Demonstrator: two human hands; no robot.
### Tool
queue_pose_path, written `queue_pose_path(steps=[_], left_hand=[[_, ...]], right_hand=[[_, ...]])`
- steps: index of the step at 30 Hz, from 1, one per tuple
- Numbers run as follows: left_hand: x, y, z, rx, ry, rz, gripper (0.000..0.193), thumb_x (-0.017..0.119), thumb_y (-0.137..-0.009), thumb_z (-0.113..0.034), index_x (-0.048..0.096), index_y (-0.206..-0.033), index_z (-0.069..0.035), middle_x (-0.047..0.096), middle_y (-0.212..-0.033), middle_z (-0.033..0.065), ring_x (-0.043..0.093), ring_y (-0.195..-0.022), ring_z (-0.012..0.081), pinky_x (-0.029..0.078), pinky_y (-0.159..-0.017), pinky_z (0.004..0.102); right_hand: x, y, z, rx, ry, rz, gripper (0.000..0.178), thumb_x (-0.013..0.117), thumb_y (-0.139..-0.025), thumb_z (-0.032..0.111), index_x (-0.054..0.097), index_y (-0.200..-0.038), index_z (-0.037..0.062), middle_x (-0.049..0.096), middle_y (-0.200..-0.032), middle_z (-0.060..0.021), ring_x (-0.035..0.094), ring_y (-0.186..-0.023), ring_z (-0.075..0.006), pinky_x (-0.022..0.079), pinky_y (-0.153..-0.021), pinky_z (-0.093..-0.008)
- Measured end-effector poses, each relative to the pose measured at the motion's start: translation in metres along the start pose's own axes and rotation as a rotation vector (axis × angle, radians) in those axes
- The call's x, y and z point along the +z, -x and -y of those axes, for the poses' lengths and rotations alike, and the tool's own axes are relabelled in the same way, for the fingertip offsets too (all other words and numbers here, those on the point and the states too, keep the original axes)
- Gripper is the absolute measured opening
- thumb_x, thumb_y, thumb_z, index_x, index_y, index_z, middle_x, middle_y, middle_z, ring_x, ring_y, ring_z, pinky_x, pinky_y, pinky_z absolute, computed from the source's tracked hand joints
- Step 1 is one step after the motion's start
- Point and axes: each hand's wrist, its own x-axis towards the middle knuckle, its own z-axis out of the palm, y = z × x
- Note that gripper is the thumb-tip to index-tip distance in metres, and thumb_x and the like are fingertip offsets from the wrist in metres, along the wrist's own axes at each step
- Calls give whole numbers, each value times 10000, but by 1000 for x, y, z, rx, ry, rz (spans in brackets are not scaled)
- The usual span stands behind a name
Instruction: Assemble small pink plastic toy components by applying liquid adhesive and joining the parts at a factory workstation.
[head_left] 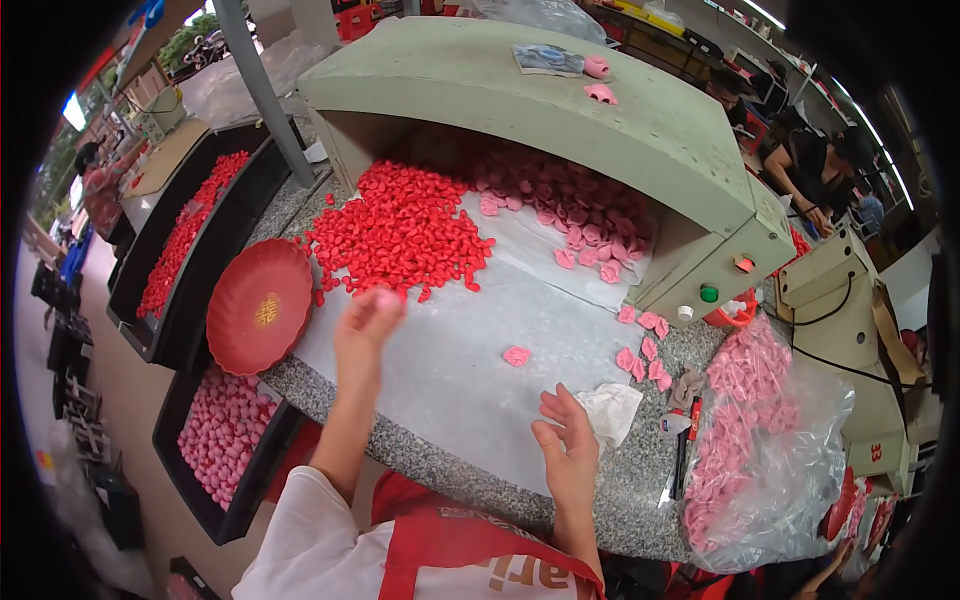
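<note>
Speckled grey tabletop [430, 465], partly covered by a white sheet [430, 370], carries a heap of red pieces [405, 230]. Near the heap, the left hand [362, 328] pinches a blurred pink piece [388, 299]; the right hand [569, 440] is loosely open beside crumpled white tissue [613, 412].

Passage over sheet [440, 370]; red heap [410, 230] beyond

Small pink part [390, 299], blurred, in left hand [366, 322]. Red pieces [405, 230]: loose heap, far left. Ruffled pink piece [516, 356]: alone, centre.
</note>
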Motion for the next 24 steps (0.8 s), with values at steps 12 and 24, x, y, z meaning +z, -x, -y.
queue_pose_path(steps=[12,24], left_hand=[[60,-108,-1,635,-715,132,230,610,-753,-98,596,-968,-16,563,-929,102,564,-844,189,454,-719,276],[183,-223,104,911,-1280,85,274,636,-669,-265,617,-869,-80,602,-813,159,569,-755,344,466,-681,410]], right_hand=[[-10,0,-8,-19,172,196,245,574,-781,64,566,-1018,0,591,-953,-91,560,-874,-155,444,-752,-263],[-19,7,-7,41,210,108,199,584,-776,77,594,-962,5,608,-870,-69,569,-798,-124,439,-713,-234]])
